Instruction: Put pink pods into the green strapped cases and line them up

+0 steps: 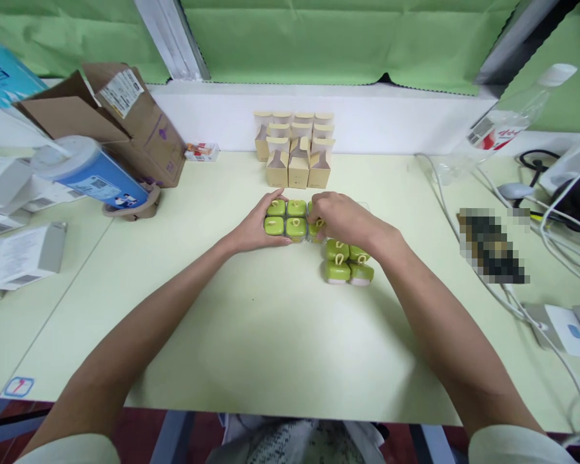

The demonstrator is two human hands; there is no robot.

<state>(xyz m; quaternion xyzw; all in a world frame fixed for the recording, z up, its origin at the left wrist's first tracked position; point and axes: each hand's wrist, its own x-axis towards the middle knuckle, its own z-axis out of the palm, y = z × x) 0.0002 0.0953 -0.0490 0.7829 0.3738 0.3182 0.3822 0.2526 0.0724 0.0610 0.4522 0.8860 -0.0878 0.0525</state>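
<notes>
My left hand (252, 227) is wrapped round the left end of a clear plastic tray, thumb on the near side and fingers behind. In the tray sit glossy green rounded-square pieces (296, 227) in two rows; what they are I cannot make out. My right hand (345, 219) is over the tray's right part, fingers curled down and pinching a green piece (318, 225) that has a pale yellow loop on top. Just in front of that hand stand several more green pieces (338, 270) with yellow loops and whitish bases, partly covered by my wrist.
Several small open cardboard boxes (298, 164) stand grouped by the wall. At left are a brown carton (149, 138), a blue tub (101, 177) and white boxes (31, 258). A plastic bottle (497, 132), white cables (505, 299) and a pixelated dark object (493, 248) lie right.
</notes>
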